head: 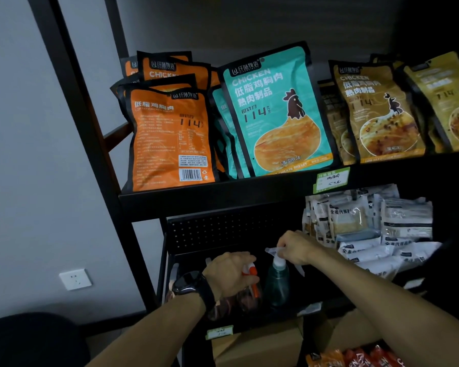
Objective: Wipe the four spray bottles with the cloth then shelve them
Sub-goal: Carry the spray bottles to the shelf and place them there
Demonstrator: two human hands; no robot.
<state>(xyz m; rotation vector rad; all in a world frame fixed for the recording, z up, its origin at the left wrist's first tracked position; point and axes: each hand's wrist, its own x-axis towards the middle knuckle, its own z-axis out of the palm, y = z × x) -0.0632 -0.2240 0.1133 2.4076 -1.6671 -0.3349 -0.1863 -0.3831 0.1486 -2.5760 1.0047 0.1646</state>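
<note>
Two spray bottles stand on the lower shelf (289, 317) of a black rack. My left hand (229, 271), with a dark watch on the wrist, grips the head of the red-topped spray bottle (251, 288), whose dark body is partly hidden under my palm. To its right stands a teal spray bottle (277, 283) with a clear white trigger head. My right hand (296, 246) pinches that trigger head from above. No cloth is in view. Any other spray bottles are hidden.
The upper shelf (223, 193) holds upright chicken pouches: orange (167, 136), teal (273, 112) and brown (376, 112). White snack packets (368, 229) are piled at the right of the lower shelf. Cardboard boxes (257, 345) sit below. A wall socket (75, 279) is at the left.
</note>
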